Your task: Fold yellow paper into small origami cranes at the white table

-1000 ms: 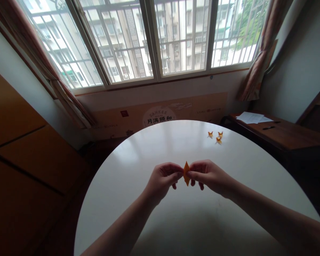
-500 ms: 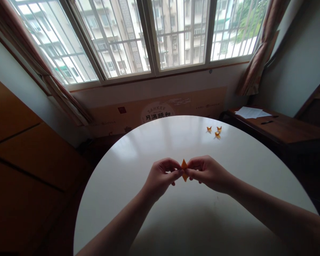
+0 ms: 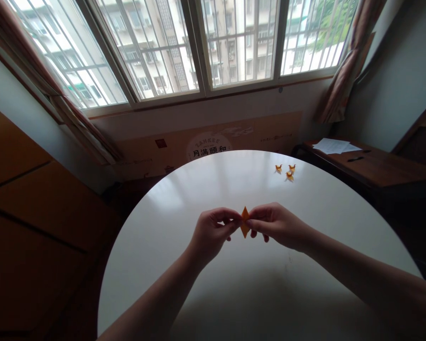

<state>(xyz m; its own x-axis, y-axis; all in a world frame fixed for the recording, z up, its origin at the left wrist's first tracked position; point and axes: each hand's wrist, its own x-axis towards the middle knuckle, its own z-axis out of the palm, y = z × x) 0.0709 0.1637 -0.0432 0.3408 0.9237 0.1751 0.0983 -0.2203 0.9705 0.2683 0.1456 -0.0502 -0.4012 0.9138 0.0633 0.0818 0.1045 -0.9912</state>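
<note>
A small folded piece of orange paper (image 3: 245, 229), diamond-shaped with pointed top and bottom, is held up above the white round table (image 3: 156, 265). My left hand (image 3: 216, 229) pinches its left edge between thumb and index finger. From the other side, my right hand (image 3: 273, 223) grips it the same way, the thumb lying across its middle. Toward the far right of the table stand three small orange folded paper birds (image 3: 289, 175), close together and apart from both hands.
Right of the table is a brown wooden desk (image 3: 394, 166) with white paper sheets (image 3: 332, 146) and a dark slim object (image 3: 355, 159). A printed cardboard panel (image 3: 248, 130) stands below the barred window (image 3: 237, 47). An orange-brown cabinet (image 3: 28, 227) is at the left.
My left fingers have shifted slightly on the folded paper, and more of its lower half shows. The whole view has tilted slightly, so things sit a little higher.
</note>
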